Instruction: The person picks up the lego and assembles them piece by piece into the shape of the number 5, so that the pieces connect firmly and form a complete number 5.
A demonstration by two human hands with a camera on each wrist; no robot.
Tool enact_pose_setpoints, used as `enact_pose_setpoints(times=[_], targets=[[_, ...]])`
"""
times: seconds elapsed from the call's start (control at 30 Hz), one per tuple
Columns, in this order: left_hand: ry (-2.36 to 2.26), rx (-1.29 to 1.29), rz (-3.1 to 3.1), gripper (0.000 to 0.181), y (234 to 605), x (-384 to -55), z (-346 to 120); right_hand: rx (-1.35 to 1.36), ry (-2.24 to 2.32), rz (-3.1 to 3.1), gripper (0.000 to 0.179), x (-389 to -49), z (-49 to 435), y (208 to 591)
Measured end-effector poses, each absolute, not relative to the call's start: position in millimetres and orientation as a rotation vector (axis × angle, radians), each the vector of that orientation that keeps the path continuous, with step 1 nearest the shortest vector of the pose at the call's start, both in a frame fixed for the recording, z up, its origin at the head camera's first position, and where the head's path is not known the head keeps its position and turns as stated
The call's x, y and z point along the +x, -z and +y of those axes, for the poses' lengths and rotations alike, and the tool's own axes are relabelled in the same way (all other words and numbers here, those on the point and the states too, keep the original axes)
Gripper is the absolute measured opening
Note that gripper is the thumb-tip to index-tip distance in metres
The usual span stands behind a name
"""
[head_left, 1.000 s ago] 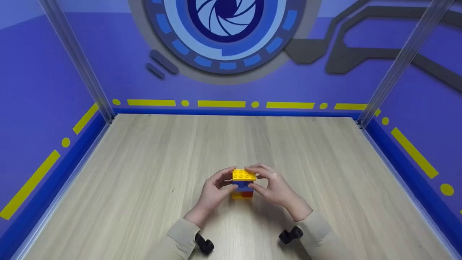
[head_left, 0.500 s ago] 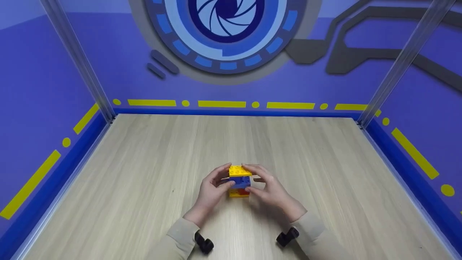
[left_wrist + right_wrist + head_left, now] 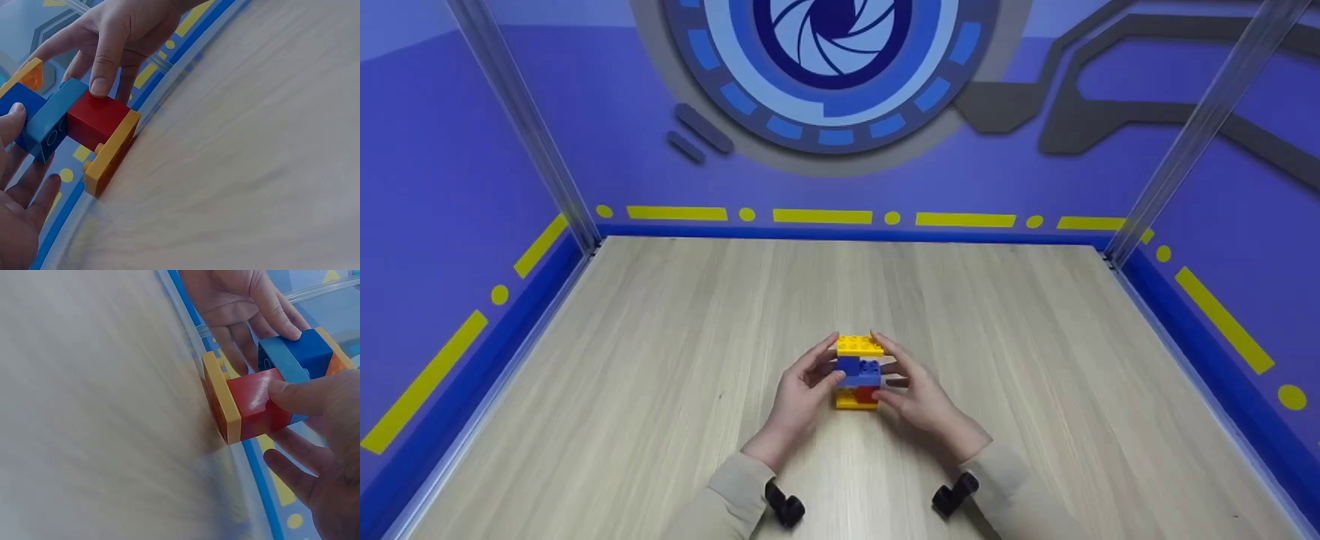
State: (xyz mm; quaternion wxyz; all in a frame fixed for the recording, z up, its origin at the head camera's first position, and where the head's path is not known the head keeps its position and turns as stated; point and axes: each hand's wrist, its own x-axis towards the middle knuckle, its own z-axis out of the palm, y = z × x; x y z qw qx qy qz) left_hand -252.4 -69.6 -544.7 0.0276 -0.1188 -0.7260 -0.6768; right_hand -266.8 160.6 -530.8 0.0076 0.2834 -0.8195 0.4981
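Observation:
A small stack of toy building bricks stands upright near the table's front middle. Its base is a yellow brick plate (image 3: 855, 404), with a red brick (image 3: 256, 399) on one side of it. Above lie a light blue brick (image 3: 53, 121) and a dark blue brick (image 3: 847, 365), capped by a yellow top plate (image 3: 859, 345). My left hand (image 3: 799, 394) holds the stack from the left, thumb on the dark blue brick. From the right, my right hand (image 3: 926, 397) grips it with the thumb on the red brick. Index fingers of both hands reach the top plate's ends.
The light wooden table (image 3: 697, 300) is bounded by purple-blue panels (image 3: 585, 135) at the back and sides. Clear corner posts (image 3: 529, 135) rise at the back. Black wrist cameras (image 3: 787, 508) hang below both beige sleeves.
The stack has shifted slightly left, and its top now appears higher in the head view. My right thumb has slid down from the blue bricks to the red brick.

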Motion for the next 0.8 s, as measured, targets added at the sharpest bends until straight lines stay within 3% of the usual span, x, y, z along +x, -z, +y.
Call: enact_pose_setpoints(times=[0.33,0.53,0.8], targets=[[2.082,-0.342,-2.287,0.060,546,-254,-70,0.827,-1.729,-2.485,0.097,-274,161,542],[2.163,-0.379,-2.265,0.076,547,-256,-70,0.732,-1.770,-2.536,0.102,-273,161,545],[2.180,-0.385,-2.306,0.089,548,-258,-69,0.678,-1.850,-2.564,0.094,-276,161,548]])
